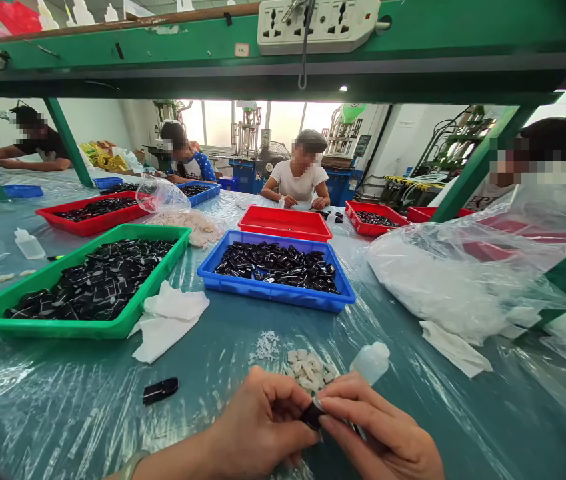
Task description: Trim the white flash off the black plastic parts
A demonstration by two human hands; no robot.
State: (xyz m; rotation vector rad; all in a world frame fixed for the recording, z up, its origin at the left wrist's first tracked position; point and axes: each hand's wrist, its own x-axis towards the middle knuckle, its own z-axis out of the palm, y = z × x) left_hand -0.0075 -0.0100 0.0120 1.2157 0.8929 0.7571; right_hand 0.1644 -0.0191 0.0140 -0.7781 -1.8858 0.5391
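Observation:
A small black part (pixel 311 416) with a pale piece at its upper end is pinched between my two hands, low in the view. My left hand (pixel 257 427) closes on its left side with thumb and index finger. From the right, the fingertips of my right hand (pixel 380 427) press on the pale end. Just beyond lie a heap of off-white pieces (pixel 307 370) and a scatter of tiny white bits (pixel 266 347). A translucent bottle (pixel 370 362) lies beyond my right hand. One loose black part (pixel 161 391) rests on the plastic-covered table to the left.
A green tray (pixel 130 327) and a blue tray (pixel 275 297) hold many black parts. Behind is a red tray (pixel 285 223). White tissue (pixel 170 320) lies between trays; a clear bag (pixel 443 280) stands right. A green shelf beam (pixel 163 57) crosses overhead. Several people sit across the table.

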